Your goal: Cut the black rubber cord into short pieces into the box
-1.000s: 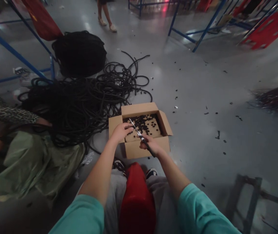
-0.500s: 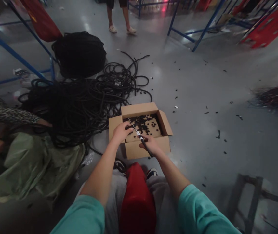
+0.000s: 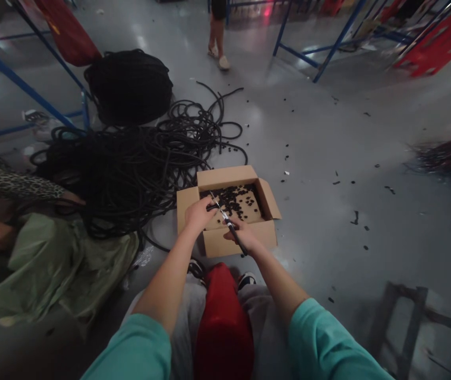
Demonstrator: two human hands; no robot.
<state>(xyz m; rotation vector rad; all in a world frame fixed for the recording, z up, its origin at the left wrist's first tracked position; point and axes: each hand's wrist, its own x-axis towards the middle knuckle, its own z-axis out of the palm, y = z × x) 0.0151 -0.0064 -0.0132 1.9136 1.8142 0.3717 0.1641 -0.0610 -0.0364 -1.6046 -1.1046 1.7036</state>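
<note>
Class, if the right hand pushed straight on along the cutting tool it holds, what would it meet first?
The cutting tool in the right hand would likely meet the black piece held in the left hand first; exact depth there is unclear.

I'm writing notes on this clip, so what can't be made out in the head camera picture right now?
All in the head view:
- Left hand: its palm, and the black piece's far end, hidden by the hand itself.
- Small black bits in the box: too small to count.
- Person at the back: cut off above the legs by the top edge.
- Wiry bundle: blurred, cut by the right edge.
</note>
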